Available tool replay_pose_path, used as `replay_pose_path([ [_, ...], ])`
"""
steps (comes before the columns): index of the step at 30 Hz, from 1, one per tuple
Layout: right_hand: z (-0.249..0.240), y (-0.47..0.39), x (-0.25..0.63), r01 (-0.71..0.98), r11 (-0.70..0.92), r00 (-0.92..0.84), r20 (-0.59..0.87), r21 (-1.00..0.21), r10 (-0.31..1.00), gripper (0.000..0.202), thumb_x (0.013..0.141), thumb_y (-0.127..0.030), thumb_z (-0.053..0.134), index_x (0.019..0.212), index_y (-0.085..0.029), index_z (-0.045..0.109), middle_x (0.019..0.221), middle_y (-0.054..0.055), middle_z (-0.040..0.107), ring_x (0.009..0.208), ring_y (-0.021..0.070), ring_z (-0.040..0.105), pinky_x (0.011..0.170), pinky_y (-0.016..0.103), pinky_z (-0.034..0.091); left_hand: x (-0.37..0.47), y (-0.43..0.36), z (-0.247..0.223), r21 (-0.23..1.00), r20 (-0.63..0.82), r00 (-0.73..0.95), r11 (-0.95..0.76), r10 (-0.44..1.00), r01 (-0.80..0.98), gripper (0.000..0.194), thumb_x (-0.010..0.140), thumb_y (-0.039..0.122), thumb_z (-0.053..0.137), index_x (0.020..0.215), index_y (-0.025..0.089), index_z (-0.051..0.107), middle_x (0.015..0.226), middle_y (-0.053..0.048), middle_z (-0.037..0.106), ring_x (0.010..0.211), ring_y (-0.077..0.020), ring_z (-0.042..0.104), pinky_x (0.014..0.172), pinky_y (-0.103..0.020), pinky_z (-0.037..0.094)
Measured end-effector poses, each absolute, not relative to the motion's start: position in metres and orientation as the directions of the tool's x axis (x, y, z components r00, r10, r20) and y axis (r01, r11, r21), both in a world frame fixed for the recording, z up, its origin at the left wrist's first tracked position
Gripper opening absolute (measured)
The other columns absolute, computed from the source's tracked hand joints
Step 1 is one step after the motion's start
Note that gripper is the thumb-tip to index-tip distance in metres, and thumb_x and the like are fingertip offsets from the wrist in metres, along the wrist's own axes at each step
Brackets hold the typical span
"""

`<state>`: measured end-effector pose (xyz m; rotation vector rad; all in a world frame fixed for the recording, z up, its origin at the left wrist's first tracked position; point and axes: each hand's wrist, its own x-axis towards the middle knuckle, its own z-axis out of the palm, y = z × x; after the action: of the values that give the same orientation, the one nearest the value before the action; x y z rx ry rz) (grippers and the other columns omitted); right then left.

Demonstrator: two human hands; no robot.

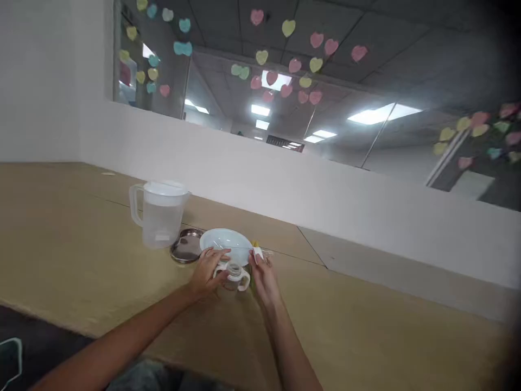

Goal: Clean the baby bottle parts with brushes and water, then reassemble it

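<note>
A small clear bottle (233, 270) with white handles on both sides and an open mouth stands in front of a pale bowl (228, 239). My left hand (209, 272) is wrapped round the bottle's left side, its thumb near the mouth. To the right of the bottle, my right hand (264, 277) pinches a small white piece (258, 252) close to the bowl's right rim. Something yellow (255, 244) shows just behind that piece; its shape is too small to tell.
A lidded translucent pitcher (163, 217) stands at the left, its handle pointing left. Between it and the bowl lies a round metal tray (188, 246). Behind the wooden table (366, 315) rise a white wall and windows with heart-shaped notes.
</note>
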<state>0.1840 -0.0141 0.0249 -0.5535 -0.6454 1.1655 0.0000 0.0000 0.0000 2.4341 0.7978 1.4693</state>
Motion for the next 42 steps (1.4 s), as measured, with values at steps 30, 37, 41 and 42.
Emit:
replay_pose_path([
  [30, 0.012, -0.008, 0.187, -0.18, 0.474, 0.342, 0.397, -0.862, 0.852, 0.041, 0.051, -0.026, 0.078, 0.068, -0.019, 0.041, 0.088, 0.002, 0.061, 0.079, 0.0147, 0.057, 0.067, 0.024, 0.045, -0.005, 0.004, 0.004, 0.341, 0.74, 0.444, -0.851, 0.505, 0.399, 0.039, 0.091, 0.039, 0.029, 0.106, 0.02, 0.06, 0.107, -0.006, 0.063, 0.107, -0.0213, 0.049, 0.095, -0.041, 0.033],
  [37, 0.011, -0.007, 0.186, -0.126, 0.445, 0.349, 0.38, -0.887, 0.856, 0.039, 0.051, -0.026, 0.076, 0.068, -0.019, 0.041, 0.079, 0.0, 0.06, 0.074, 0.0137, 0.056, 0.064, 0.023, 0.045, -0.005, 0.005, 0.003, 0.407, 0.732, 0.418, -0.837, 0.539, 0.366, 0.037, 0.091, 0.038, 0.031, 0.106, 0.022, 0.06, 0.105, -0.004, 0.064, 0.105, -0.0197, 0.051, 0.1, -0.042, 0.028],
  [41, 0.011, -0.006, 0.185, -0.12, 0.433, 0.366, 0.365, -0.894, 0.856, 0.04, 0.049, -0.025, 0.077, 0.068, -0.019, 0.042, 0.075, -0.001, 0.059, 0.07, 0.0134, 0.056, 0.061, 0.023, 0.045, -0.006, 0.007, 0.003, 0.47, 0.753, 0.307, -0.802, 0.582, 0.369, 0.037, 0.092, 0.038, 0.031, 0.107, 0.022, 0.06, 0.107, -0.005, 0.063, 0.104, -0.019, 0.052, 0.098, -0.041, 0.031],
  [42, 0.011, -0.006, 0.185, -0.122, 0.43, 0.373, 0.36, -0.895, 0.855, 0.04, 0.049, -0.025, 0.077, 0.068, -0.019, 0.042, 0.075, -0.001, 0.059, 0.07, 0.0131, 0.056, 0.061, 0.023, 0.045, -0.006, 0.008, 0.003, 0.487, 0.755, 0.272, -0.787, 0.597, 0.379, 0.038, 0.092, 0.038, 0.03, 0.108, 0.022, 0.06, 0.107, -0.005, 0.063, 0.104, -0.0193, 0.052, 0.097, -0.04, 0.033],
])
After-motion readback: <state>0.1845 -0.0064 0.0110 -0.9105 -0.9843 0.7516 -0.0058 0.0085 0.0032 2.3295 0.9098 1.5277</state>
